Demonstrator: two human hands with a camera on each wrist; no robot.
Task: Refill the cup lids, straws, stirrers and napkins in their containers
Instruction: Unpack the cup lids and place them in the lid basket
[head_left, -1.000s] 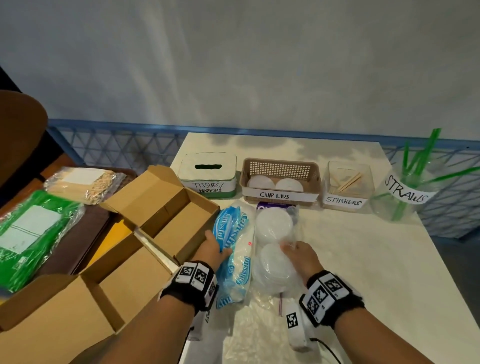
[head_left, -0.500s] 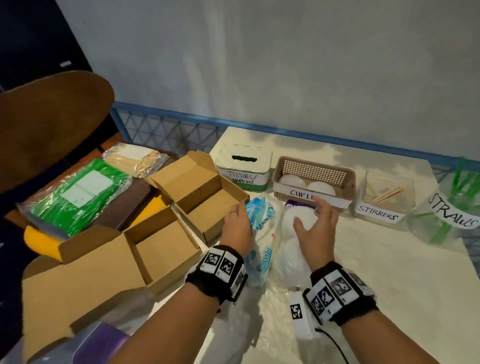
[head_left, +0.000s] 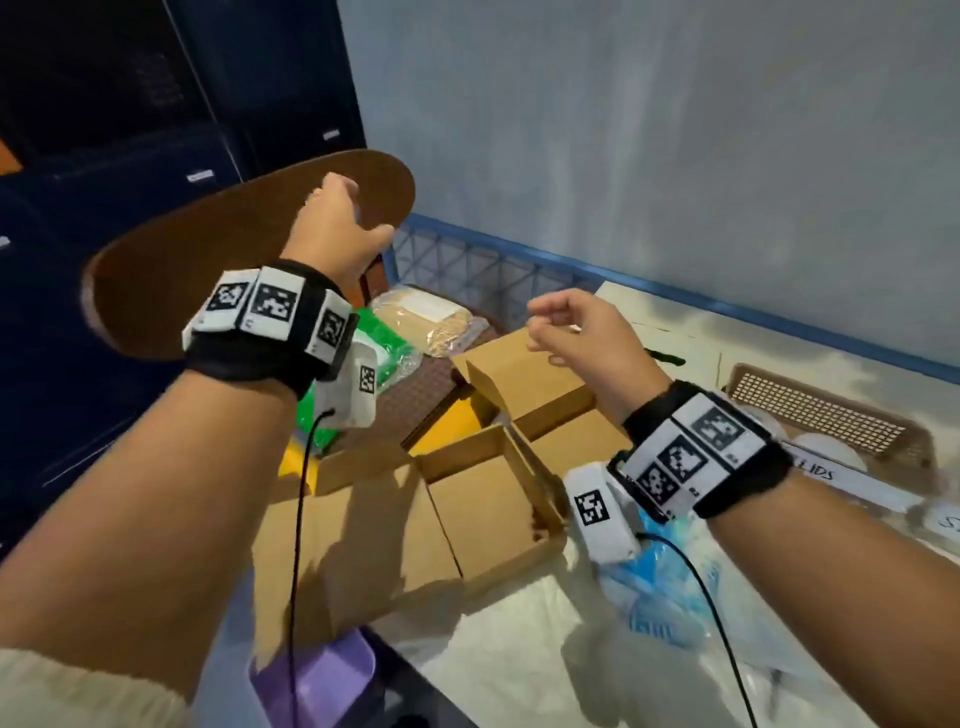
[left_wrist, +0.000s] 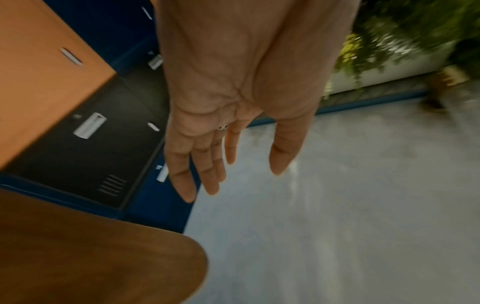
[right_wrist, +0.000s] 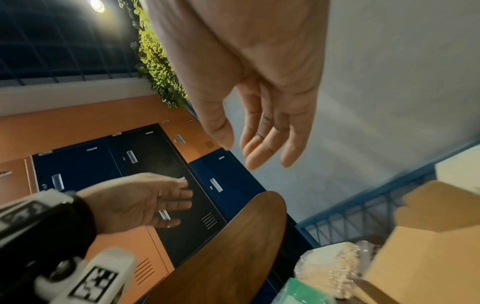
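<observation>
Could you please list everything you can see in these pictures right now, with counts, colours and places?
Open cardboard boxes: two, brown, table's left edge.
Green plastic packet: one, left of the boxes.
Clear packet of wooden stirrers: one, tan, behind the green packet.
Perforated cup-lid basket: one, brown, right.
Blue plastic pack: one, under the right wrist.
Wooden chair back: one, brown, left.
Lockers: several, blue, black, orange.
Left hand: raised, holds nothing.
Right hand: raised, holds nothing.

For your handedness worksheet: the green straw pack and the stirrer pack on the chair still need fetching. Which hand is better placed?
Probably the left hand: it is empty, raised over the chair, nearer the green straw pack and stirrer pack. The right hand, also empty, hovers above the cardboard box.
</observation>
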